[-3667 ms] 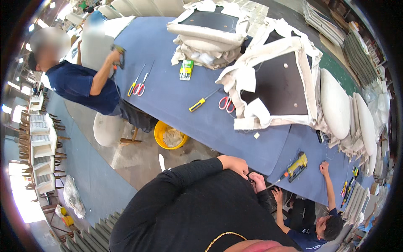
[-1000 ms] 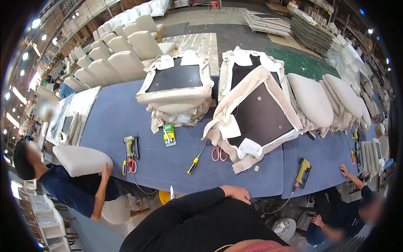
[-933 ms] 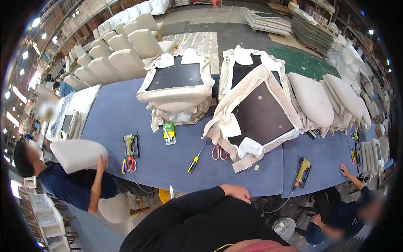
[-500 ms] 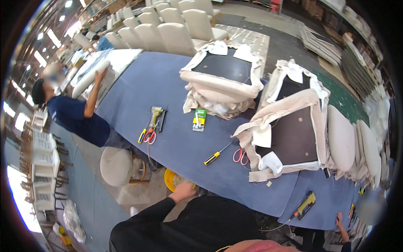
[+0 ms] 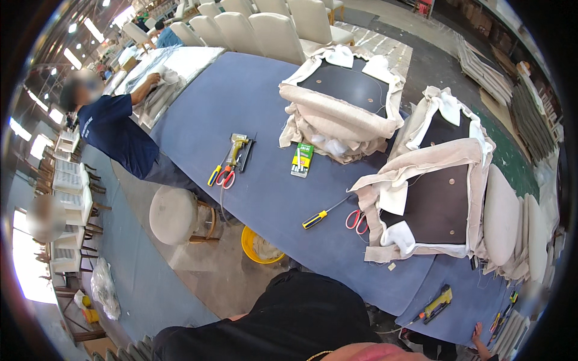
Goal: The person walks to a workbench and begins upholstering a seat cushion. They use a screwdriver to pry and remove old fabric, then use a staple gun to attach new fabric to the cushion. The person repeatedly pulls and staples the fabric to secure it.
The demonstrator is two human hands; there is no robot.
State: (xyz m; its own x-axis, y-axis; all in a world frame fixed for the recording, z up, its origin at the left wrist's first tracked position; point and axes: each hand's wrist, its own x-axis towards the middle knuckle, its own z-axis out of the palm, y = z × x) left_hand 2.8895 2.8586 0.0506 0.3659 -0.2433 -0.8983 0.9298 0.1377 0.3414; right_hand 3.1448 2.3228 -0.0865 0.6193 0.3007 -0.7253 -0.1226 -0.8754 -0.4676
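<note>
Neither of my hands shows; only a strip of skin (image 5: 238,317) appears beside my black shirt, its hand hidden. In front of me lies a blue-covered table (image 5: 265,198). On it rests an upside-down padded seat (image 5: 448,198) with beige fabric hanging loose round its dark base. Farther back is a stack of similar seats (image 5: 343,114). Left of the near seat lie a yellow-and-black screwdriver (image 5: 314,219) and red-handled scissors (image 5: 356,221). A yellow staple gun (image 5: 438,301) lies at the right end. Below the table edge stands a yellow bucket (image 5: 250,245) with pale scraps inside.
A co-worker in a navy shirt (image 5: 120,132) handles pale material at the far left, near a round stool (image 5: 173,215). Another person's hand (image 5: 478,333) rests at the lower right. Another staple gun (image 5: 238,144) and a green-yellow box (image 5: 303,159) lie on the table.
My left hand, which was at the yellow bucket's rim, has gone out of view. The view has shifted. The co-worker at the left has lowered the pale cushion.
</note>
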